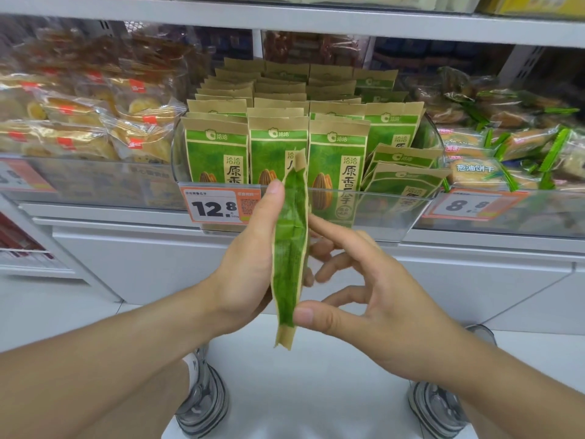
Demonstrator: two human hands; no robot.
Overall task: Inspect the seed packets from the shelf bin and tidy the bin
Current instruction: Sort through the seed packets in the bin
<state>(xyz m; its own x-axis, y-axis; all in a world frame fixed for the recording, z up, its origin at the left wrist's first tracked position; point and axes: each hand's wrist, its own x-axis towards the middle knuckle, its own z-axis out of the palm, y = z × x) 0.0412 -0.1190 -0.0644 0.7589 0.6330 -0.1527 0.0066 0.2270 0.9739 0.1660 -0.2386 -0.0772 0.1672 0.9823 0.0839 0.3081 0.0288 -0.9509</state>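
A green and tan seed packet (pixel 292 248) stands edge-on in front of me, below the shelf. My left hand (pixel 250 248) grips it from the left, thumb up along its side and fingers behind. My right hand (pixel 367 289) touches its lower edge with the thumb, its fingers spread loosely to the right. Beyond the hands is a clear plastic shelf bin (pixel 421 213) holding several rows of upright seed packets (pixel 218 153). At the bin's right side two packets (pixel 402 182) lean tilted against the row.
Clear-wrapped pastries (pixel 95 122) fill the bin to the left, green-wrapped biscuits (pixel 506 153) the one to the right. Price tags (pixel 218 205) hang on the shelf front. White cabinet panels (pixel 158 264) stand below. My shoes (pixel 202 403) are on the white floor.
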